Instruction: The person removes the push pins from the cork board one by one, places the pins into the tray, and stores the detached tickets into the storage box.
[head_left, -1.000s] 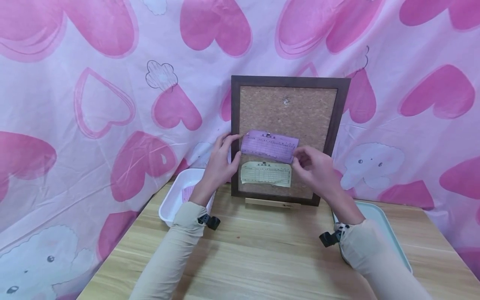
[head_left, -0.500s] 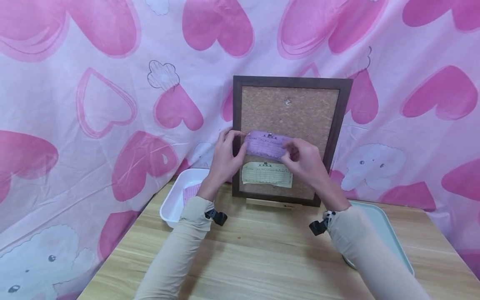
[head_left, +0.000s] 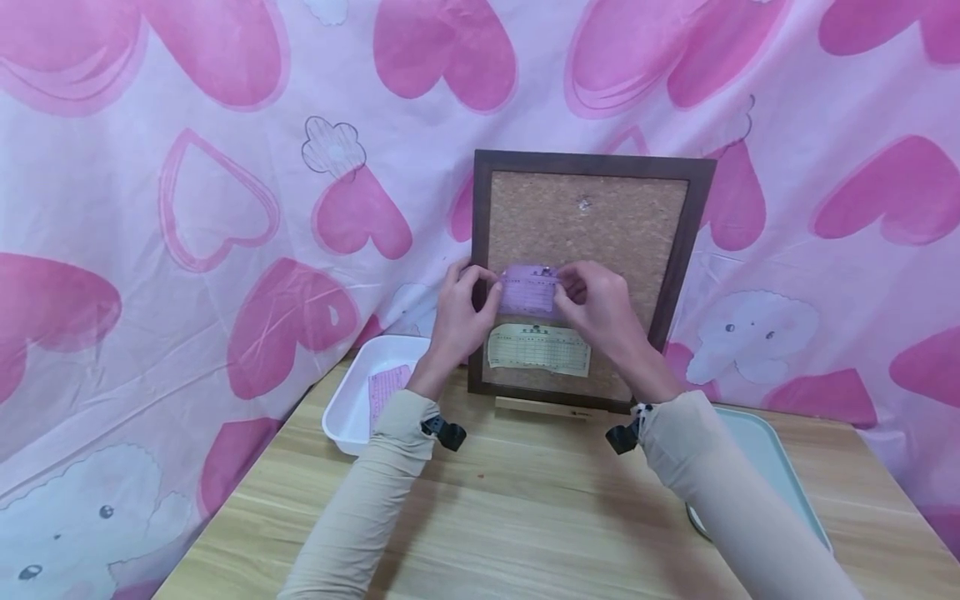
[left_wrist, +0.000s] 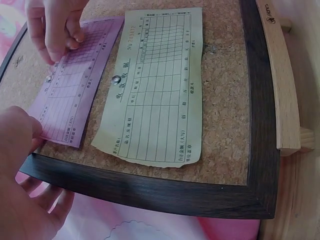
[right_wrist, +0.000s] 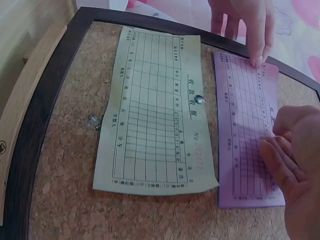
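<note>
My left hand point(head_left: 460, 314) pinches the purple slip point(head_left: 527, 294) at its left end, thumb and finger nearly together. My right hand point(head_left: 602, 307), fingers curled in, touches it near the pin point(left_wrist: 48, 78); gripping or pressing, I can't tell. It's on the corkboard point(head_left: 600, 236), just above the green slip point(head_left: 538, 348).

1 purple rectangular paper slip point(head_left: 527, 296), dark print and ruled columns, lies lengthwise at about mid-height, left side, of 1 brown cork board with dark frame point(head_left: 615, 225). 1 small round silver pin point(left_wrist: 48, 78) at slip's upper edge, near mid-length. Board upright, taller than wide.
</note>
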